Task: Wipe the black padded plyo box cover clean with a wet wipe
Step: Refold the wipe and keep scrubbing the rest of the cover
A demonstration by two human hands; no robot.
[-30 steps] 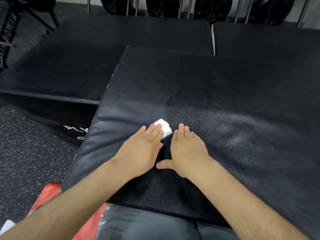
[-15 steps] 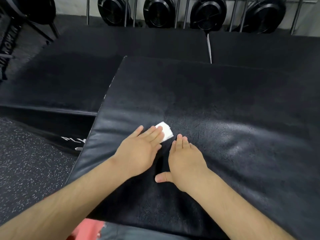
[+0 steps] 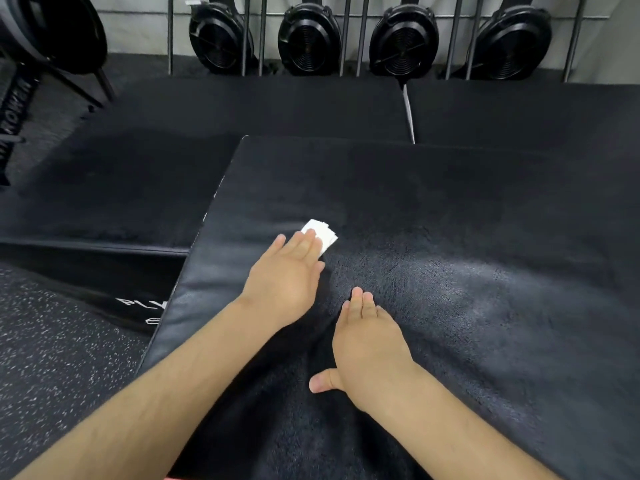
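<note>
Left hand (image 3: 284,282) has pushed wet wipe (image 3: 321,231) farther up cover (image 3: 450,202).

The left hand (image 3: 284,275) lies flat on the black padded plyo box cover (image 3: 467,220). Its straight fingers (image 3: 304,242) press a folded white wet wipe (image 3: 325,232), which sticks out at their one o'clock. The right hand (image 3: 370,341) rests flat on the cover at the left hand's five o'clock, thumb splayed toward nine. Round black fan housings (image 3: 310,39) line the wall at twelve o'clock, and speckled floor (image 3: 52,358) lies at eight.
</note>
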